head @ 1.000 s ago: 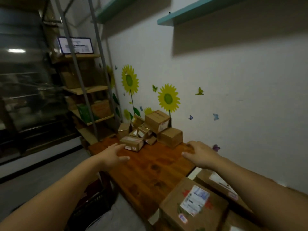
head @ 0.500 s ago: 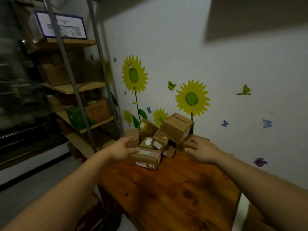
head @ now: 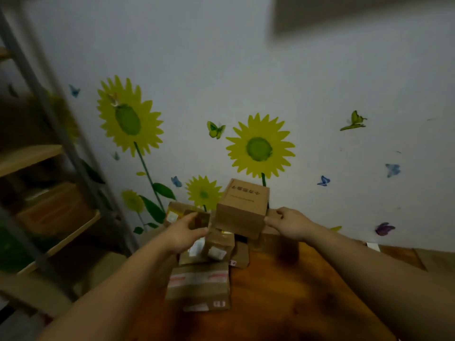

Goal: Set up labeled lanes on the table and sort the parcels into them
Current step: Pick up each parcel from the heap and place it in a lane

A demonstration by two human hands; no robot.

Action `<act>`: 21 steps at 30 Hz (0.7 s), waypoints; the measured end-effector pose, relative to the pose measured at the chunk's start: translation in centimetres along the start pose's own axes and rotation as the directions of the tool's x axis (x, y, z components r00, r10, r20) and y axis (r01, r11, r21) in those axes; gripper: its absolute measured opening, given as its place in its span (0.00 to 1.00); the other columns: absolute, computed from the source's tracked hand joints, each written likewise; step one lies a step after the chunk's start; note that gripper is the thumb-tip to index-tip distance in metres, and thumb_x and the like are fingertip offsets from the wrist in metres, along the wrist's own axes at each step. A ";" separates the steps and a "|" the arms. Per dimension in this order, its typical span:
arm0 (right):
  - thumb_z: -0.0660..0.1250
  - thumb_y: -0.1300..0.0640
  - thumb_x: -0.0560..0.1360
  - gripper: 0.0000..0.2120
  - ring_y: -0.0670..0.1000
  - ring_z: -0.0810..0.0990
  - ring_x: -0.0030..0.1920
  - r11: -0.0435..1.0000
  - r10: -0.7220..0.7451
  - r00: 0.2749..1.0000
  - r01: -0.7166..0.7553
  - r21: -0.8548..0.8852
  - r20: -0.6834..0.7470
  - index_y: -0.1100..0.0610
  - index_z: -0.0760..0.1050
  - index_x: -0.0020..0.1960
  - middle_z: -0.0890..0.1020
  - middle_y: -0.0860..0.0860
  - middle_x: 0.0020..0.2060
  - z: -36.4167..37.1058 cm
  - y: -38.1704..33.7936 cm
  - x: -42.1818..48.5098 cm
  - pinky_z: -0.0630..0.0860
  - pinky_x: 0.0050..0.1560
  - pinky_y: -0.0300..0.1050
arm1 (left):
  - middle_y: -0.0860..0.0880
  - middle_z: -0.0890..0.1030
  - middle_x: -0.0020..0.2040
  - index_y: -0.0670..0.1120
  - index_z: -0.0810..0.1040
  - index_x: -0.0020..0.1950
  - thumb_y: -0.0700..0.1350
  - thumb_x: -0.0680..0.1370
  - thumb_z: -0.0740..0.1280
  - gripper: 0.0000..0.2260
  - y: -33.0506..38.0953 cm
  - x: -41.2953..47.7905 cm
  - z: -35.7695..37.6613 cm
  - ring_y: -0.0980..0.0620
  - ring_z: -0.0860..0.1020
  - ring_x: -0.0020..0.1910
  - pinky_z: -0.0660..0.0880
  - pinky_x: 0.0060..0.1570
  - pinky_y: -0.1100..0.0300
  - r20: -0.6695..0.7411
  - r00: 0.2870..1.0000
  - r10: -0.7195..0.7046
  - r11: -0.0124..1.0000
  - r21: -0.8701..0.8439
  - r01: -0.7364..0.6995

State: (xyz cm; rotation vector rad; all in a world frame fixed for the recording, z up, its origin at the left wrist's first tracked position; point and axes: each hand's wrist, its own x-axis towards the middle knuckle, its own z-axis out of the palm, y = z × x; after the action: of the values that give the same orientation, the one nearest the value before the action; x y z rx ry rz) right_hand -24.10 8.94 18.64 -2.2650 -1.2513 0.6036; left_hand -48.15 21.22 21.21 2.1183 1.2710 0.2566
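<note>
- The orange-brown wooden table (head: 283,291) is carrying everything. I am seeing no labels or lane marks on its bare near part, so I am judging the lanes as not yet set up and the sorting as not begun.
- The heap of brown cardboard parcels (head: 216,249) is sitting at the table's far end, close against the white wall with sunflower stickers (head: 258,148).
- The big cube-shaped cardboard box with dark print on top (head: 242,207) is sitting highest, tilted, and resting on smaller parcels.
- The flat cardboard parcel with red-and-white tape (head: 199,284) is lying at the heap's front, near the table's left edge.
- The right hand (head: 289,223) is lying over a low cardboard box (head: 272,214) just right of the cube, thumb near the cube's side. I cannot tell whether it is grasping or only resting.
- The left hand (head: 183,233) is gripping a small brown cardboard box (head: 198,219) just left of the cube, fingers over the top, thumb on the near side.
- The person seems to be taking hold of the heap. The next move is calling for a steady cube, since it could topple if its supports shift, and for table space freed for lanes.
- Blur is smearing every label and the cube's print, and the number of parcels is unclear. The grey metal shelf rack (head: 49,153) on the left is hazy, and a tan cardboard shape (head: 435,260) at the table's right edge is being cut off.
</note>
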 end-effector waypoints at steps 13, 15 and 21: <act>0.61 0.51 0.80 0.24 0.55 0.75 0.58 0.755 0.339 0.941 -0.286 0.590 0.022 0.58 0.59 0.72 0.72 0.56 0.65 4.4 0.1 14.6 0.74 0.44 0.41 | 0.44 0.70 0.69 0.45 0.60 0.75 0.56 0.78 0.63 0.30 2.0 22.2 5.6 0.44 0.72 0.64 0.67 0.56 0.60 0.149 0.989 -0.005 0.990 -0.137 0.025; 0.63 0.53 0.79 0.24 0.51 0.76 0.54 0.763 0.299 0.953 -0.206 0.613 -0.052 0.57 0.62 0.72 0.75 0.54 0.63 4.3 -0.6 14.1 0.75 0.45 0.41 | 0.45 0.75 0.65 0.45 0.66 0.72 0.55 0.78 0.64 0.25 1.5 22.3 5.3 0.48 0.76 0.55 0.68 0.50 0.62 0.133 0.991 0.026 0.982 -0.188 -0.001; 0.55 0.50 0.81 0.17 0.43 0.78 0.45 0.784 0.202 0.910 0.071 0.617 -0.361 0.54 0.77 0.61 0.81 0.48 0.52 3.5 -5.8 9.5 0.72 0.42 0.34 | 0.53 0.75 0.45 0.46 0.68 0.69 0.48 0.78 0.66 0.21 0.0 18.9 1.1 0.63 0.73 0.35 0.68 0.24 0.75 0.051 0.986 0.160 0.915 -0.383 -0.128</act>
State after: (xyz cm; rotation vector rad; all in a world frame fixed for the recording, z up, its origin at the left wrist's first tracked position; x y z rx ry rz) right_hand -25.28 20.45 17.99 -1.7451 -0.6297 0.4402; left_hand -38.00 36.74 17.45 1.8670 0.9301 0.4378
